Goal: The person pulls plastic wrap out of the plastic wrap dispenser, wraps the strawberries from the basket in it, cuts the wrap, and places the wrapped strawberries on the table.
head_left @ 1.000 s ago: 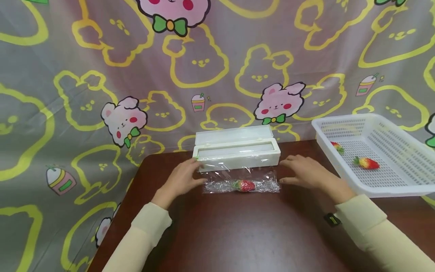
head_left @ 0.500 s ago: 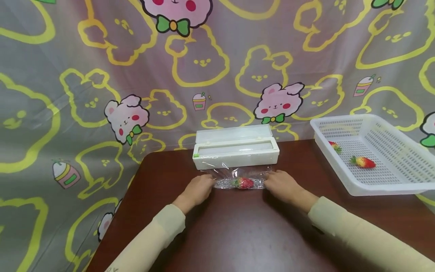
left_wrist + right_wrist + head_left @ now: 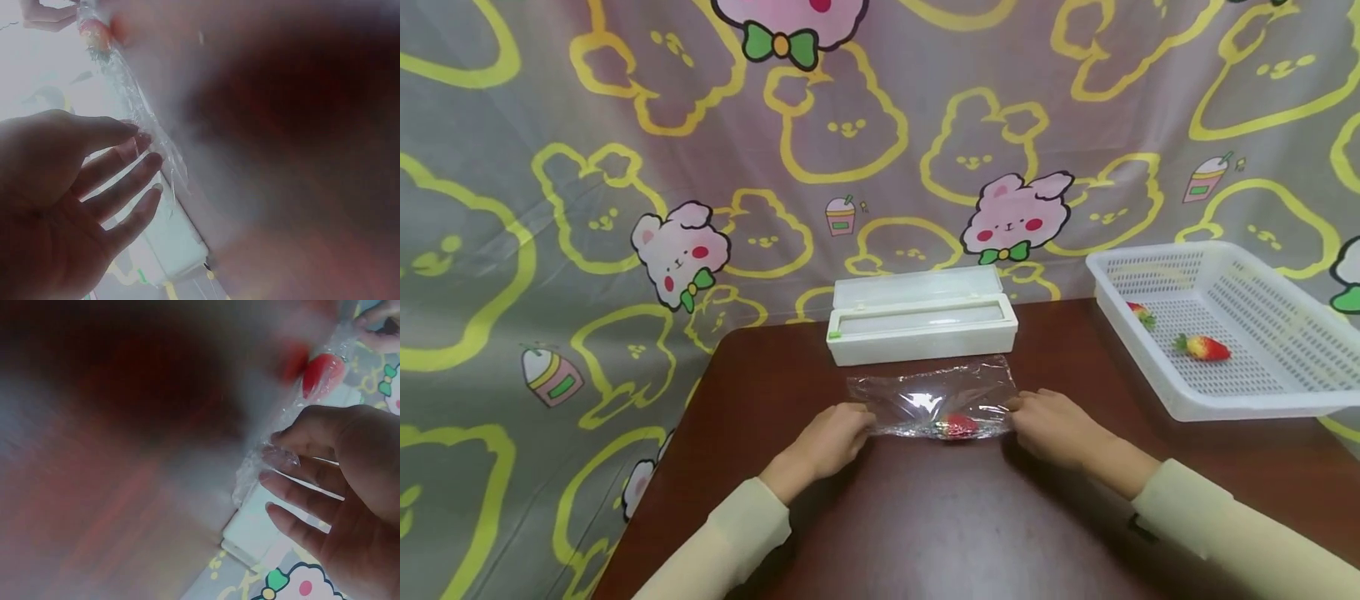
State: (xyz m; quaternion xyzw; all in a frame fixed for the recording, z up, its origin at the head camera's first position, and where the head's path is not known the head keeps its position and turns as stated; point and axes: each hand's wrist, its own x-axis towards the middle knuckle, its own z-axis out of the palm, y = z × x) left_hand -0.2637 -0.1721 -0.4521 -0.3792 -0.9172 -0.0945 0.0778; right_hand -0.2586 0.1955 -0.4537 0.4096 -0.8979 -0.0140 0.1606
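Note:
A strawberry [image 3: 957,427] lies inside a strip of clear plastic wrap [image 3: 925,392], at the edge nearest the person. The left hand [image 3: 831,437] pinches the wrap's left end between thumb and index finger, its other fingers spread in the left wrist view. On the other side the right hand [image 3: 1052,425] pinches the right end, also thumb against index finger. In the right wrist view the strawberry [image 3: 323,375] shows red through the bunched film. Behind the wrap stands a white wrap dispenser box [image 3: 925,340] with its lid up.
A white plastic basket [image 3: 1255,408] stands at the right of the brown table [image 3: 955,525]. Two strawberries lie in it, one strawberry [image 3: 1206,347] near the middle and another at its left wall. A patterned curtain [image 3: 880,108] hangs directly behind the table.
Both hands have gone from loosely spread beside the wrap to pinching its ends. The wrap and strawberry have come towards the person, and the film now lies apart from the box.

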